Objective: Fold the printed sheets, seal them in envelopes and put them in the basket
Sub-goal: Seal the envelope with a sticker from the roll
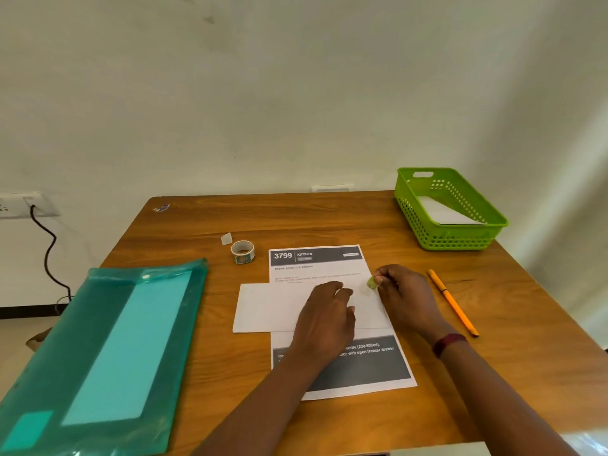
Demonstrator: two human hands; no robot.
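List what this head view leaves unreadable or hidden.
Head view:
Printed sheet: middle covered by the envelope and left hand; small text blurred.
Envelope flap: under the left hand, sealed or not unclear.
Small green piece pinched by the right hand: too small to identify.
Basket: its wall hides part of the white contents.
Green folder: cut off at the frame's lower left corner.

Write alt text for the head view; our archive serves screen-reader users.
A person's left hand presses a white envelope lying across a printed sheet on a wooden table, while the right hand pinches a green sticker at its far edge. Nearby are a green basket, a sticker roll, a pencil and a teal folder.
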